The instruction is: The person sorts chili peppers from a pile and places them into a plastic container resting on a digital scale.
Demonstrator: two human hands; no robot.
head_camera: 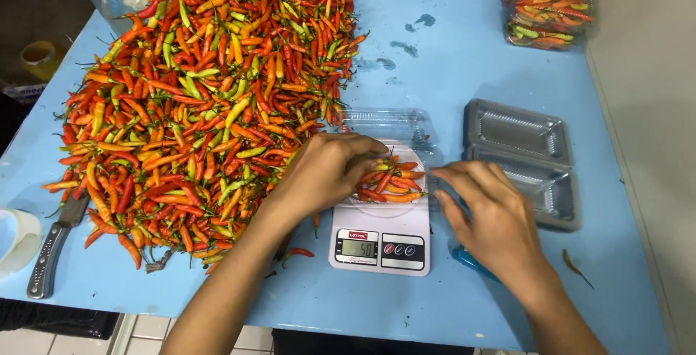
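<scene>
Our left hand (326,170) curled, fingertips pinching chillies (388,184) in clear tray on scale (380,242), so weight reads below. Right hand (489,213) spread, fingertips steadying tray edge. Chilli heap (203,101) just beyond left wrist, handy for reaching. Empty trays (525,159) beyond right hand.

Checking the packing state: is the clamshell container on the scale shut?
No, the clamshell container on the scale lies open, chilies showing in it under the left hand.
</scene>
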